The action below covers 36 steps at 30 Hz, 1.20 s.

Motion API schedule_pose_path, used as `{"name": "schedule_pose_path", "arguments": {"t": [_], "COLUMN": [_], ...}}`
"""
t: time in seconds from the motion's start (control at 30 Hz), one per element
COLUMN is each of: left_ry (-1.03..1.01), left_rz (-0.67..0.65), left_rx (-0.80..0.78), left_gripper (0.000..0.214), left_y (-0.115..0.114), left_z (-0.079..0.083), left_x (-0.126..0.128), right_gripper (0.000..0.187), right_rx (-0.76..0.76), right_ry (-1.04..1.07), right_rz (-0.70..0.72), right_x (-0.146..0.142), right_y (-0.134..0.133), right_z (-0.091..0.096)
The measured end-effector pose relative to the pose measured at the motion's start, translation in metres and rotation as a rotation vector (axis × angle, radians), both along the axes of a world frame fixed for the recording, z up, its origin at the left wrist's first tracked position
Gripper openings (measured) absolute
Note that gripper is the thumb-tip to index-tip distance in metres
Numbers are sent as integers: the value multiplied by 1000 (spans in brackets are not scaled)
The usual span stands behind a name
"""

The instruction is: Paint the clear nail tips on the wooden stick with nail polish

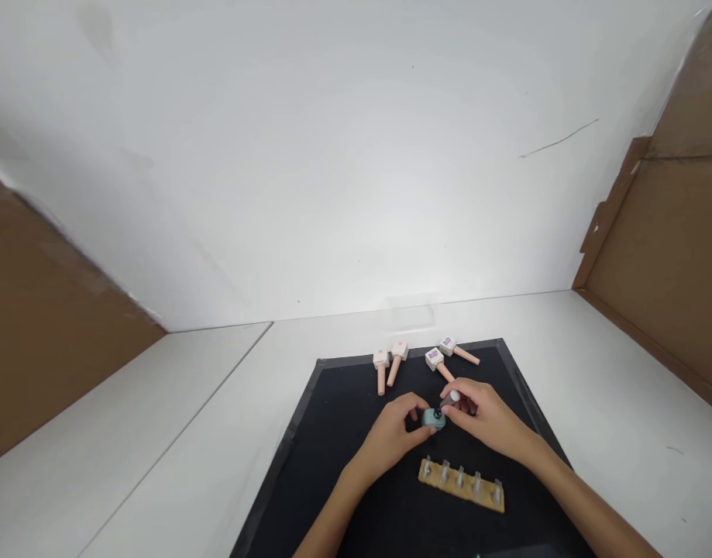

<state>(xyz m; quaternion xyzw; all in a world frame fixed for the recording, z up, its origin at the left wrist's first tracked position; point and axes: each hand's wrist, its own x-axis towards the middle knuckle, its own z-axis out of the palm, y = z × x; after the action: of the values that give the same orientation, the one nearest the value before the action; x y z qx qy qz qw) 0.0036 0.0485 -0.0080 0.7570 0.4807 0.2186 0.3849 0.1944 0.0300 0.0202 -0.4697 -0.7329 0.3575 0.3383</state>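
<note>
Nearest the camera, a wooden strip [461, 484] lies on the black mat [332, 449], slightly askew, with five small clear pegs standing in a row along it. Both forearms come in from the bottom edge and pass either side of the strip. Just beyond it the two hands meet over the middle of the mat. The left hand [390, 434] has its fingers curled in narrow, thumb and fingertips pinching a small grey-blue bottle [434, 419] that sits low at the mat, its dark neck showing on top; whether it rests on the mat or is lifted a little cannot be told. The right hand [489, 418] is just beside the bottle, its fingers closed on a small pale cap [452, 398] held right above and to the right of the neck, near it but off it. Farther back, near the far edge of the mat, four pink sticks with white block heads lie flat in two pairs: one pair on the left [381, 369] [397, 358], close together, and one pair on the right [438, 363] [457, 350], whose handles point toward the right hand. The mat sits on a white table [216, 434]. Behind it rises a white wall [332, 155], with brown cardboard [669, 263] at the right and more at the left.
</note>
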Motion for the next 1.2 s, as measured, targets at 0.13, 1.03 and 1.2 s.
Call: {"name": "schedule_pose_path", "arguments": {"t": [0.13,1.03,1.2], "left_ry": [-5,38,23], "left_rz": [8,-18,-24], "left_rx": [-18,22,-25], "left_gripper": [12,11,11], "left_y": [0,-2,-2], "left_z": [1,2,3], "left_x": [0,4,1], "right_gripper": [8,12,9], "right_rx": [3,-6,3], "right_ry": [-11,-18,34], "right_rz": [-9,-2,-77], "right_x": [0,-1,-1], "right_y": [-1,1,1], "right_z": [1,-9,-7]}}
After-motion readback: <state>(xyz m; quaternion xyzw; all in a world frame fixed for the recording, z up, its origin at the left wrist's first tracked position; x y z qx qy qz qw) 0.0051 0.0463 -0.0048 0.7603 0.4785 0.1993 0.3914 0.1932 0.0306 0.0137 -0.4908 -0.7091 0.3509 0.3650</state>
